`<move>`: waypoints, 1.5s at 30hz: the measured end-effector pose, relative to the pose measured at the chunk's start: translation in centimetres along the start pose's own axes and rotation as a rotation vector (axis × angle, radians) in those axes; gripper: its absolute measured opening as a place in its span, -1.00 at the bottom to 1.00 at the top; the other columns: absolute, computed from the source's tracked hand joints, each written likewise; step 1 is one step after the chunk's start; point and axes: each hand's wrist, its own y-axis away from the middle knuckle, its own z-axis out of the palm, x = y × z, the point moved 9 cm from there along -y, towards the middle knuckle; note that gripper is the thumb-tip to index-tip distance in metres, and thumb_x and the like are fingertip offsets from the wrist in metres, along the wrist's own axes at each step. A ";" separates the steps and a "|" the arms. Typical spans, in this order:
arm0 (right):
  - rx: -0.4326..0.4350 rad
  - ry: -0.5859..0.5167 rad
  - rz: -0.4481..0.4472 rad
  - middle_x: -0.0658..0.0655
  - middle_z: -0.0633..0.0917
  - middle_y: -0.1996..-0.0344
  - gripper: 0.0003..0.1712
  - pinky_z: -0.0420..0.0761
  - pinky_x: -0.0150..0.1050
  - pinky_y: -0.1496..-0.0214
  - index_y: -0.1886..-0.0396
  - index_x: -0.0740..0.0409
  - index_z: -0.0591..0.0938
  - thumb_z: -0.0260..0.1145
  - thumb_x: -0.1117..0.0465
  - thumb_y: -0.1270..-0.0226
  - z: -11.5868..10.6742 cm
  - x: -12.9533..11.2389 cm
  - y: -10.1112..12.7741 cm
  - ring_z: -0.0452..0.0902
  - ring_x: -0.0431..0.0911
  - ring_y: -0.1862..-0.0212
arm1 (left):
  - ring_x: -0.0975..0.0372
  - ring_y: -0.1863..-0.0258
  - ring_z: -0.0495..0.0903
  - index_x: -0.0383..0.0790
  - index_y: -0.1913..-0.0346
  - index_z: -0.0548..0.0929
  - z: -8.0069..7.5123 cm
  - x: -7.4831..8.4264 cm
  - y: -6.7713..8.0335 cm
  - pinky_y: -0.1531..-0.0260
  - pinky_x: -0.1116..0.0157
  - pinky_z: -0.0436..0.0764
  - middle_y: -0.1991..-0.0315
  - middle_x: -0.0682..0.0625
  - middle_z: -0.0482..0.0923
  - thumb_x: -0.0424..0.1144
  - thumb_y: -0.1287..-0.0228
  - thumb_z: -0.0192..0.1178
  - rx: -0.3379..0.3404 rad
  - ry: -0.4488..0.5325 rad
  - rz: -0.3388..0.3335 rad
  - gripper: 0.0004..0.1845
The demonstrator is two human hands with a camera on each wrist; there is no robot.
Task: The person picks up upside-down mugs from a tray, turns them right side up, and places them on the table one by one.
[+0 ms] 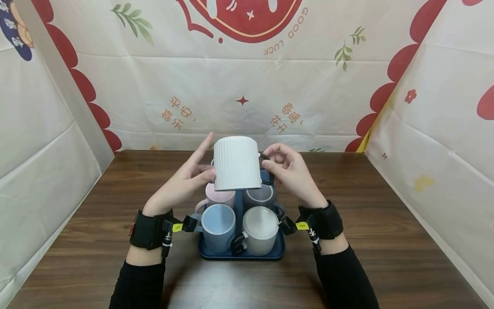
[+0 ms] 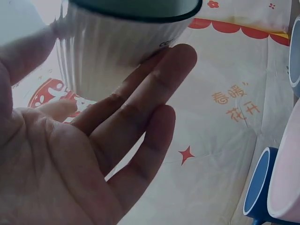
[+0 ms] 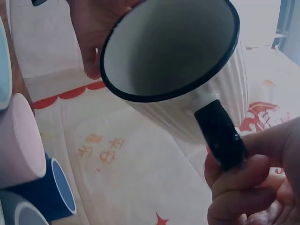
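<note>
A white ribbed mug (image 1: pixel 237 163) with a dark rim is held up above the tray, its rim facing downward in the head view. My right hand (image 1: pixel 287 167) grips its black handle (image 3: pixel 220 133) with curled fingers. At the opposite side, my left hand (image 1: pixel 187 182) holds the mug's wall between thumb and long, nearly straight fingers. Below, a blue tray (image 1: pixel 243 257) bears several mugs: a pink mug (image 1: pixel 220 195), a light blue mug (image 1: pixel 218 225), a grey mug (image 1: pixel 259 196) and another white mug (image 1: pixel 260 231). A dark blue mug (image 2: pixel 260 185) appears beyond the pink one.
The brown wooden table (image 1: pixel 328 266) surrounds the tray. A printed white cloth (image 1: pixel 247 77) hangs as a wall behind it, with further cloth walls left (image 1: pixel 38 128) and right (image 1: pixel 436 150). Black straps with small cameras circle both wrists.
</note>
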 end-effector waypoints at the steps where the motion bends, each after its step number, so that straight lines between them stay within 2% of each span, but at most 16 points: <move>1: -0.007 -0.007 0.007 0.28 0.57 0.43 -0.80 0.36 -0.31 0.63 0.02 0.24 0.47 0.23 0.32 -0.45 0.1 -0.1 0.1 0.31 -0.15 0.67 | -0.01 -0.27 0.45 0.31 -0.58 -0.19 -0.1 0.0 0.0 -0.17 -0.03 0.49 -0.58 0.22 -0.28 0.04 -0.49 0.07 0.006 -0.013 0.005 -0.19; 4: -0.038 -0.019 0.017 0.27 0.58 0.43 -0.83 0.33 -0.30 0.65 0.06 0.26 0.43 0.21 0.31 -0.46 0.6 -0.2 0.1 0.25 -0.15 0.70 | 0.07 -0.47 0.15 0.21 -0.60 -0.15 -0.2 0.0 -0.2 -0.34 -0.08 0.26 -0.59 0.21 -0.28 0.00 -0.57 -0.05 0.012 -0.042 0.018 -0.29; 7: -0.069 -0.034 0.025 0.17 0.57 0.45 -0.86 0.30 -0.31 0.66 0.10 0.26 0.48 0.21 0.29 -0.47 0.9 -0.3 0.2 0.22 -0.12 0.71 | 0.20 -0.53 -0.07 0.14 -0.60 -0.10 -0.3 -0.1 -0.2 -0.41 -0.10 0.09 -0.59 0.19 -0.24 -0.06 -0.60 -0.12 0.019 -0.051 0.015 -0.35; 8: -0.075 -0.036 0.029 0.16 0.56 0.45 -0.87 0.30 -0.31 0.65 0.10 0.25 0.50 0.21 0.28 -0.48 1.0 -0.2 0.2 0.22 -0.12 0.70 | 0.22 -0.53 -0.09 0.14 -0.60 -0.09 -0.4 -0.1 -0.2 -0.41 -0.10 0.09 -0.59 0.19 -0.22 -0.08 -0.61 -0.13 0.020 -0.046 0.008 -0.36; 13: -0.077 -0.061 0.052 0.20 0.53 0.44 -0.85 0.35 -0.33 0.64 0.08 0.20 0.59 0.21 0.23 -0.49 1.3 -0.4 0.5 0.30 -0.08 0.67 | 0.08 -0.36 0.27 0.20 -0.60 -0.09 -0.6 -0.3 -0.1 -0.26 -0.08 0.29 -0.58 0.20 -0.16 -0.09 -0.62 -0.18 0.018 0.015 -0.055 -0.39; 16: -0.071 -0.076 0.059 0.21 0.52 0.44 -0.82 0.42 -0.33 0.63 0.08 0.21 0.61 0.22 0.20 -0.49 1.6 -0.7 0.8 0.36 -0.08 0.63 | 0.05 -0.29 0.31 0.20 -0.60 -0.10 -0.5 -0.3 0.0 -0.20 -0.06 0.31 -0.57 0.19 -0.13 -0.09 -0.63 -0.22 0.009 0.046 -0.086 -0.40; 22: -0.080 -0.060 0.015 0.16 0.49 0.48 -0.82 0.55 -0.27 0.54 0.19 0.27 0.60 0.22 0.20 -0.48 2.3 -1.6 1.1 0.42 -0.02 0.57 | 0.15 -0.49 0.04 0.09 -0.61 -0.13 -0.1 -0.2 -0.1 -0.37 -0.10 0.15 -0.58 0.14 -0.16 -0.12 -0.65 -0.31 -0.019 0.147 -0.100 -0.42; 25: -0.114 0.027 -0.070 0.16 0.47 0.50 -0.85 0.51 -0.26 0.51 0.27 0.24 0.58 0.23 0.22 -0.45 2.9 -2.4 1.3 0.43 0.01 0.58 | 0.15 -0.51 0.01 0.08 -0.61 -0.13 -0.1 -0.2 0.0 -0.37 -0.11 0.14 -0.59 0.13 -0.16 -0.09 -0.66 -0.33 -0.010 0.157 -0.115 -0.43; 29: -0.152 0.249 -0.196 0.10 0.45 0.48 -0.86 0.40 -0.26 0.47 0.34 0.11 0.51 0.25 0.20 -0.44 3.7 -3.3 1.7 0.40 -0.06 0.51 | 0.05 -0.42 0.21 0.07 -0.61 -0.09 -0.3 -0.5 0.1 -0.29 -0.11 0.28 -0.58 0.07 -0.09 -0.03 -0.65 -0.36 0.021 0.144 -0.150 -0.44; 33: -0.157 0.461 -0.250 0.04 0.35 0.46 -0.74 0.31 -0.25 0.40 0.40 0.06 0.39 0.19 0.13 -0.52 4.2 -3.5 1.9 0.29 -0.12 0.44 | -0.01 -0.33 0.35 0.06 -0.60 -0.07 -0.5 -0.9 0.2 -0.24 -0.08 0.36 -0.57 0.02 -0.04 0.01 -0.65 -0.37 0.053 0.124 -0.193 -0.43; 36: -0.135 0.545 -0.287 0.05 0.31 0.44 -0.68 0.28 -0.22 0.34 0.40 0.08 0.33 0.12 0.05 -0.56 4.3 -3.6 1.9 0.26 -0.12 0.38 | 0.01 -0.27 0.41 0.05 -0.60 -0.06 -0.5 -1.1 0.1 -0.20 -0.04 0.42 -0.56 0.01 0.00 0.04 -0.64 -0.35 0.076 0.115 -0.215 -0.42; 37: -0.122 0.549 -0.311 0.07 0.35 0.39 -0.65 0.30 -0.21 0.29 0.40 0.10 0.32 0.10 0.02 -0.57 4.3 -3.8 1.9 0.31 -0.11 0.31 | 0.04 -0.24 0.43 0.05 -0.60 -0.04 -0.5 -1.1 0.1 -0.18 0.00 0.44 -0.55 0.01 0.02 0.04 -0.64 -0.34 0.086 0.114 -0.220 -0.42; 39: -0.090 0.545 -0.373 0.13 0.44 0.27 -0.58 0.35 -0.20 0.20 0.41 0.12 0.31 0.04 -0.07 -0.57 4.3 -4.2 1.9 0.41 -0.07 0.15 | 0.01 -0.07 0.57 0.03 -0.58 0.06 -0.3 -1.1 0.1 -0.08 0.01 0.53 -0.41 -0.15 0.28 0.06 -0.63 -0.30 0.099 0.135 -0.222 -0.43; 42: -0.034 0.531 -0.479 0.19 0.48 0.09 -0.48 0.37 -0.22 0.18 0.44 0.14 0.31 -0.04 -0.19 -0.54 4.3 -4.9 2.1 0.43 -0.03 0.04 | -0.03 0.24 0.69 0.02 -0.53 0.23 -0.1 -0.7 0.1 0.07 0.00 0.62 -0.04 -0.29 0.55 0.08 -0.62 -0.26 0.110 0.164 -0.215 -0.46; 44: 0.005 0.524 -0.540 0.17 0.48 0.13 -0.45 0.36 -0.26 0.24 0.45 0.14 0.33 -0.05 -0.23 -0.52 4.3 -5.3 2.2 0.43 -0.07 0.15 | -0.10 0.43 0.69 0.00 -0.47 0.32 0.0 -0.4 0.1 0.14 -0.03 0.64 0.23 -0.35 0.58 0.08 -0.62 -0.25 0.109 0.178 -0.202 -0.48; 45: 0.023 0.521 -0.567 0.14 0.47 0.20 -0.45 0.33 -0.28 0.31 0.44 0.14 0.35 -0.05 -0.22 -0.52 4.3 -5.4 2.3 0.39 -0.10 0.26 | -0.09 0.44 0.69 -0.01 -0.46 0.34 0.0 -0.2 0.1 0.15 -0.03 0.64 0.26 -0.33 0.59 0.08 -0.62 -0.24 0.111 0.176 -0.195 -0.48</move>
